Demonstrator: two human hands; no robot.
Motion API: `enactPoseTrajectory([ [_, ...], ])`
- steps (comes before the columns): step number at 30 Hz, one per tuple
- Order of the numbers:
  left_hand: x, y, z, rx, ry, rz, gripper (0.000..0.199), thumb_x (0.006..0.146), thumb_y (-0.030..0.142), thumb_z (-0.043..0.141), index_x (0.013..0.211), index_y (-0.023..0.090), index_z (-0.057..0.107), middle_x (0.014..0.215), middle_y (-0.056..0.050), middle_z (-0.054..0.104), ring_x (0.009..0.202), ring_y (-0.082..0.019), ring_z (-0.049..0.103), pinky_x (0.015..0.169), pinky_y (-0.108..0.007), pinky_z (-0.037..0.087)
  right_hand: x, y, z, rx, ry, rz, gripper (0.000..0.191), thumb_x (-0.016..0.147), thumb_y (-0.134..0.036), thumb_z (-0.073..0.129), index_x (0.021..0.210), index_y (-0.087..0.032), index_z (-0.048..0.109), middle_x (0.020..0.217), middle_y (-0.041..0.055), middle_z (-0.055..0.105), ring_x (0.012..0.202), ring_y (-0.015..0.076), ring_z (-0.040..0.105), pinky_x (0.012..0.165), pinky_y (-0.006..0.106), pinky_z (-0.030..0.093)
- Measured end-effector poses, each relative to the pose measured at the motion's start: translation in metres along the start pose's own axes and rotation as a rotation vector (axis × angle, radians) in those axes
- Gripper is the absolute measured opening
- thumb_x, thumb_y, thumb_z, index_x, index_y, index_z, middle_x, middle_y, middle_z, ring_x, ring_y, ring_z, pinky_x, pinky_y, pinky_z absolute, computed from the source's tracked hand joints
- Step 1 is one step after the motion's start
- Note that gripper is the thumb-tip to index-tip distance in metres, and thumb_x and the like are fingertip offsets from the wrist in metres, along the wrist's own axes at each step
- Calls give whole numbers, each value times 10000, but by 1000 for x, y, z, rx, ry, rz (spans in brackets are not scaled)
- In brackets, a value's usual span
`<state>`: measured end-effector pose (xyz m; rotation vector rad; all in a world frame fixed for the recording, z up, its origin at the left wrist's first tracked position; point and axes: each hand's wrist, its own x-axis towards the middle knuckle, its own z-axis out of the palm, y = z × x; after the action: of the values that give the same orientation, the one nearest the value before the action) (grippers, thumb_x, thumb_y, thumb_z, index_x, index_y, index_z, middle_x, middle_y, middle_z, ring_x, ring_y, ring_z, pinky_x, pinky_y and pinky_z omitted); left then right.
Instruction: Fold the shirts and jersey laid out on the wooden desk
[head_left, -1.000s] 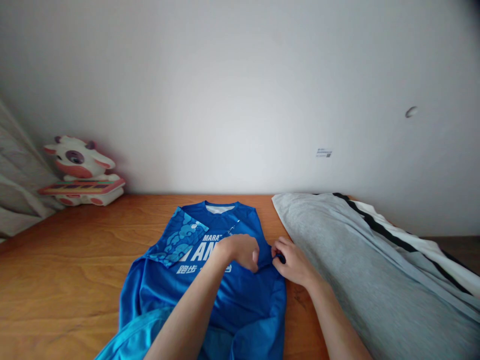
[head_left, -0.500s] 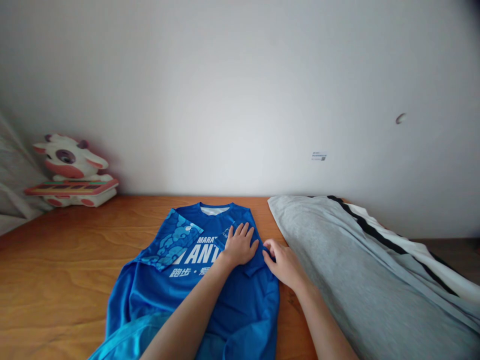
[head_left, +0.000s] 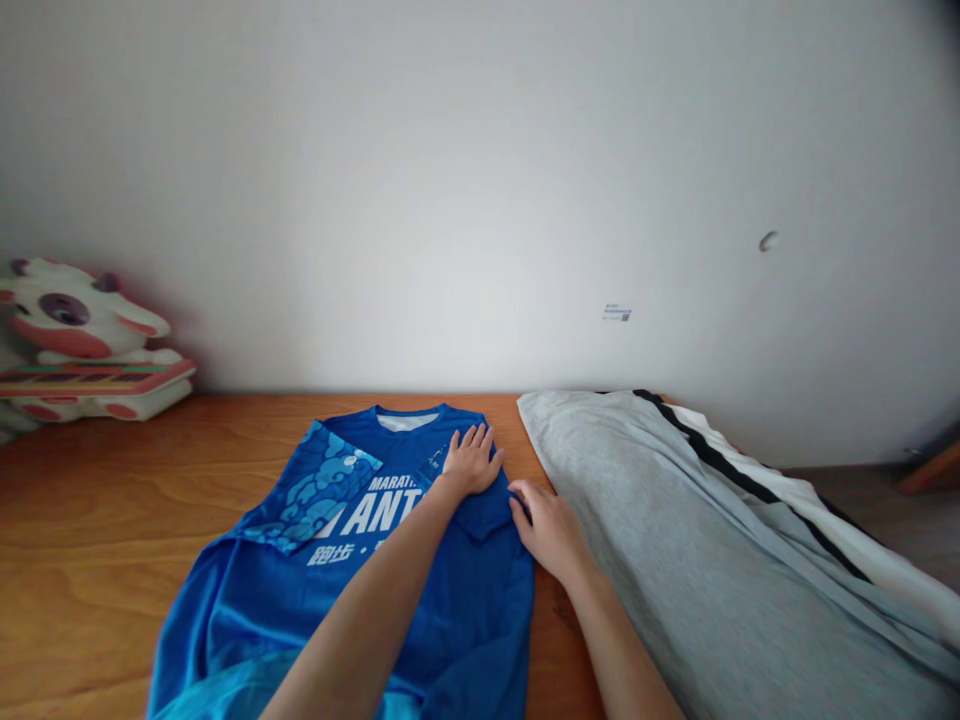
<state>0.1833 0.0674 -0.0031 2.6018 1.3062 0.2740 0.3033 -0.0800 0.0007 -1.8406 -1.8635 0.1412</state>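
Note:
A blue T-shirt [head_left: 465,600] with white lettering lies face up, its collar toward the wall. Its patterned left-side sleeve [head_left: 315,490] is folded in across the chest, and the right-side sleeve [head_left: 484,515] is folded inward too. My left hand [head_left: 472,462] rests flat on that right-side sleeve near the shoulder, fingers spread. At the shirt's right edge, my right hand [head_left: 544,520] has its thumb and fingers curled together on the fabric. The lower part of the shirt is bunched, with lighter blue cloth showing, and my left forearm covers part of the lettering.
The shirt lies on a wooden surface [head_left: 90,540]. To the right is a grey cloth [head_left: 637,520] with black and white edging. A cow-shaped toy keyboard [head_left: 97,350] stands at the far left. Behind everything rises a white wall [head_left: 420,200] with a small label [head_left: 617,313].
The view has turned slightly to the right, so everything appears further left. My left hand has slid a little toward the shirt's shoulder. My right hand stays at the shirt's edge.

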Motion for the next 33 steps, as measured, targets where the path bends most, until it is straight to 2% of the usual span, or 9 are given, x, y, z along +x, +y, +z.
enactPoseTrajectory([
  [4, 4, -3, -2, 22, -1, 23, 600, 1007, 486, 307, 1530, 204, 392, 1637, -119, 322, 1519, -337, 249, 1206, -638, 155, 0, 1, 0, -3, 12, 11, 259, 966, -190, 452, 1140, -233, 638, 1150, 63, 744, 1054, 202, 699, 894, 289, 494],
  [7, 0, -1, -8, 37, 68, 18, 541, 1007, 358, 308, 1498, 167, 427, 1608, -112, 389, 1495, -290, 308, 1233, -528, 182, 0, 2, 1, -13, 19, 13, 239, 971, -204, 460, 1130, -219, 638, 1147, 65, 745, 1048, 211, 703, 876, 298, 501],
  [10, -13, 6, -13, 63, 132, 8, 486, 963, 228, 341, 1406, 153, 527, 1531, -109, 495, 1404, -251, 435, 1236, -435, 195, 0, 4, 3, -30, 28, 6, 226, 977, -219, 459, 1110, -219, 641, 1126, 62, 750, 1022, 215, 709, 857, 298, 503],
  [13, -29, 16, -12, 90, 136, -22, 459, 949, 270, 384, 1333, 134, 596, 1493, -159, 525, 1331, -325, 507, 1187, -530, 268, 0, 5, 5, -51, 41, 12, 230, 978, -225, 453, 1096, -225, 650, 1105, 64, 756, 995, 214, 716, 836, 291, 503],
  [16, -40, 20, -7, 106, 75, -81, 575, 981, 409, 348, 1447, 110, 505, 1577, -212, 402, 1428, -425, 381, 1149, -666, 250, -1, 6, 6, -56, 45, 11, 242, 976, -223, 446, 1107, -215, 650, 1106, 74, 756, 1001, 221, 715, 844, 300, 505],
  [20, -42, 15, -2, 70, 1, -86, 679, 998, 521, 248, 1564, 158, 346, 1658, -155, 249, 1527, -397, 185, 1193, -680, 117, -1, 5, 7, -51, 64, 17, 250, 982, -232, 430, 1105, -211, 647, 1105, 81, 754, 998, 225, 712, 855, 313, 509],
  [27, -31, 13, 0, 58, -10, -82, 697, 987, 542, 217, 1573, 183, 331, 1666, -131, 228, 1537, -375, 162, 1200, -675, 88, 1, 10, 13, -74, 116, 58, 231, 989, -248, 430, 1074, -214, 642, 1091, 79, 756, 1000, 229, 716, 825, 317, 510],
  [33, -14, 18, 3, 61, -26, -86, 703, 983, 545, 208, 1576, 186, 322, 1672, -127, 217, 1538, -373, 157, 1198, -678, 82, 1, 20, 17, -100, 213, 125, 251, 969, -295, 438, 1079, -197, 641, 988, 91, 748, 861, 224, 710, 747, 314, 500],
])
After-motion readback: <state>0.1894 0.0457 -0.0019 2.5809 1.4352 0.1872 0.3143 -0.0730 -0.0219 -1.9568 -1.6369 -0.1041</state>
